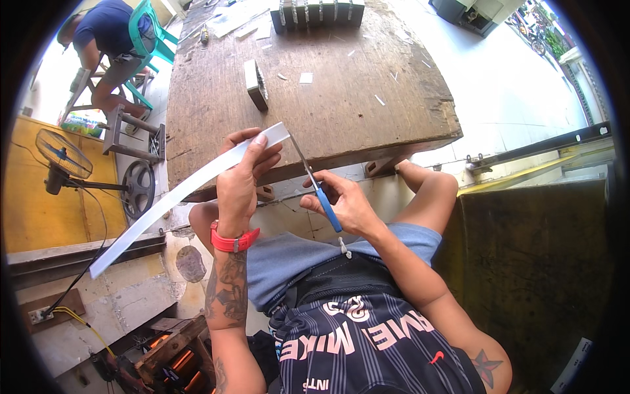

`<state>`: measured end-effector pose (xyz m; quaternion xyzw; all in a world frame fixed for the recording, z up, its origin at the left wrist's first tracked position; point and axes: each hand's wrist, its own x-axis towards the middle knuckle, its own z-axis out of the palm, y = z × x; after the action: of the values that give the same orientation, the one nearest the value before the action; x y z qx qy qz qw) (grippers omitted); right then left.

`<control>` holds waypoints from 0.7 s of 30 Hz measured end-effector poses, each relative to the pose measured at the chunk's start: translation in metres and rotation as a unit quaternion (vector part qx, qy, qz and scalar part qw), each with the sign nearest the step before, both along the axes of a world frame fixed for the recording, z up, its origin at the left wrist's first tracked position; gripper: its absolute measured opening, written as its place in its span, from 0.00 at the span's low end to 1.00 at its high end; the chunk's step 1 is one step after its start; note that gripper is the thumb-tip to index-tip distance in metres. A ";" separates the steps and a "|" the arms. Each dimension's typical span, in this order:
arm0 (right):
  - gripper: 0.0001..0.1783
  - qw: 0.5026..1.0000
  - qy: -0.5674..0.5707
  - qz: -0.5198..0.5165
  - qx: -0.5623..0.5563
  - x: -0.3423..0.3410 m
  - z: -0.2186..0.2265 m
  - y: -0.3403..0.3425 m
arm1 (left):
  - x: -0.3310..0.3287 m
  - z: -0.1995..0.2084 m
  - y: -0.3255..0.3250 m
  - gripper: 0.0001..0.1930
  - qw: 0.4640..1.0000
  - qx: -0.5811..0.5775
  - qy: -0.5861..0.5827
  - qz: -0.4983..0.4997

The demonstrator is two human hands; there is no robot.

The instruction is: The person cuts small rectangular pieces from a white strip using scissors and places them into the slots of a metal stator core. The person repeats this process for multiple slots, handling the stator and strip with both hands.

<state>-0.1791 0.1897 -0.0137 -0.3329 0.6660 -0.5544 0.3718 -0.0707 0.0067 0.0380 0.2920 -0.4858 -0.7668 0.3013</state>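
Observation:
My left hand pinches a long white strip near its far end, thumb on top and fingers beneath. The strip curves down to the left, past my wrist with its red watch strap. In my right hand is a pair of scissors with blue handles. Their metal blades point up and left, and the tips are at the strip's short end; whether they touch it I cannot tell. Beyond my hands, a small dark block with a pale side stands on the wooden table.
A row of similar dark blocks stands at the table's far edge. White scraps and a small screwdriver-like tool lie on the tabletop. At left are a fan, a wooden stool and another person bending by a green chair.

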 end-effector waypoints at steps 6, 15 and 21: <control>0.38 1.000 -0.010 0.004 0.004 0.004 0.005 -0.004 | -0.005 -0.009 0.010 0.18 0.999 -0.032 -0.010 -0.006; 0.37 1.000 -0.009 0.017 0.015 0.003 0.006 -0.006 | -0.002 -0.011 0.010 0.18 1.000 -0.022 -0.021 -0.002; 0.36 1.000 -0.008 0.011 0.006 0.005 0.007 -0.007 | -0.001 -0.009 0.010 0.18 1.000 -0.020 -0.020 0.000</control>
<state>-0.1744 0.1826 -0.0069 -0.3336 0.6627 -0.5492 0.3846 -0.0721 0.0167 0.0291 0.3014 -0.5069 -0.7508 0.2976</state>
